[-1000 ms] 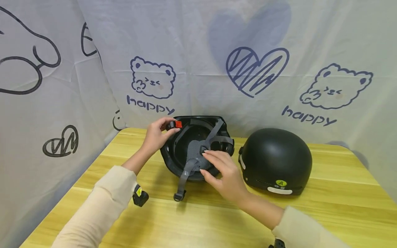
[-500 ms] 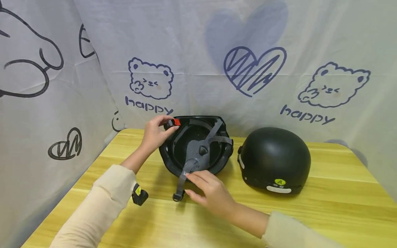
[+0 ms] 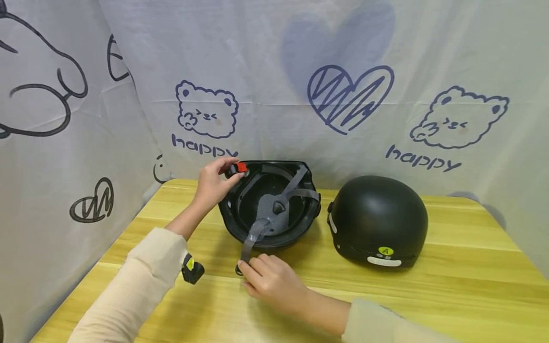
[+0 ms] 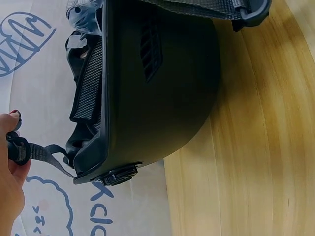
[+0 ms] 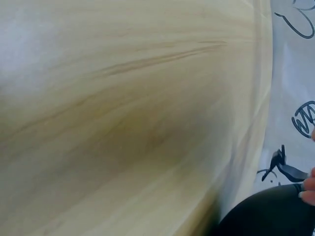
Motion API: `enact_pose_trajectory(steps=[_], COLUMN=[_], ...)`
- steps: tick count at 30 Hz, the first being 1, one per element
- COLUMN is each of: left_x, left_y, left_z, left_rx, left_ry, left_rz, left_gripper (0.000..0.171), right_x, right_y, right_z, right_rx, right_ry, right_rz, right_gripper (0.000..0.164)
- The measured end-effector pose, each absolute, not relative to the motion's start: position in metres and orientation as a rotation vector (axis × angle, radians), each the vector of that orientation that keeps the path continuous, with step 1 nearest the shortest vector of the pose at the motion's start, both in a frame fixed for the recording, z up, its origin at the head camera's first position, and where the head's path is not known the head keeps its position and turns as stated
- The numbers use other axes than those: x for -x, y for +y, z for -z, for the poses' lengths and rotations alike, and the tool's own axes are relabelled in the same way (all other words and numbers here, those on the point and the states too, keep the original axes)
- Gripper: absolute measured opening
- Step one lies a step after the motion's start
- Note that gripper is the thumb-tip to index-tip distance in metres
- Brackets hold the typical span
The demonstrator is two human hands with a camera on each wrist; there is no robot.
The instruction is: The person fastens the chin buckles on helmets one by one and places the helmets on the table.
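Observation:
In the head view a black helmet (image 3: 227, 219) lies with its hollow side facing me, showing padding and grey chin straps. My left hand (image 3: 212, 183) pinches a black buckle with a red tab (image 3: 242, 167) at the helmet's upper left rim. From there a strap (image 4: 44, 155) runs to the rim in the left wrist view. Below the helmet, my right hand (image 3: 274, 283) has thumb and index finger at the lower end of the other strap (image 3: 249, 245), pinching it by its dark buckle (image 3: 238, 269). In the right wrist view only its fingertips (image 5: 308, 189) show at the edge.
A second black helmet (image 3: 379, 219), dome up, with a yellow "A" sticker (image 3: 385, 251), stands on the wooden table (image 3: 463, 267) to the right. A cloth backdrop (image 3: 266, 124) with drawings hangs close behind both helmets.
My right hand has come down and left from the helmet's inside, past the strap's middle, to its lower end. The left hand keeps its pinch on the red-tabbed buckle.

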State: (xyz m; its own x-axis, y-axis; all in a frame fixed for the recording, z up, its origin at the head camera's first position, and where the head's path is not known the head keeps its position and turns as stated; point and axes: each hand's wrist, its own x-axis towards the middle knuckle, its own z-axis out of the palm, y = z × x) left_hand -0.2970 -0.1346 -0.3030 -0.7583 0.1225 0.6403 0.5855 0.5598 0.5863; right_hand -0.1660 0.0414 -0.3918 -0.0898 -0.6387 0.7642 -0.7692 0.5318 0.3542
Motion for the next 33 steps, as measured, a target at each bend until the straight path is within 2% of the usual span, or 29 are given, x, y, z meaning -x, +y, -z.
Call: enact_pose_trajectory(steps=[5,9,30,33], left_x=[0.297,0.295,0.295,0.295], left_y=[-0.134,-0.133,-0.132,-0.132], left_z=[0.302,0.302,0.306,0.306], left_rx=[0.572,0.572,0.567,0.562], left_ry=[-2.247,-2.238,-2.201,-2.202], left_rz=[1.083,1.079,1.031,1.027], left_gripper=[0.033,0.031,0.027,0.028], right_x=[0.163,0.161,0.18,0.178], right_y=[0.033,0.028,0.023,0.021], right_z=[0.4,0.404,0.423,0.42], right_rx=[-1.081,-1.027,-0.964,-0.968], right_ry=[-2.008,-2.093,-2.041,-2.032], right_rz=[-0.096,-0.039,0.017,0.058], right_gripper=[0.045,0.05,0.006,0.005])
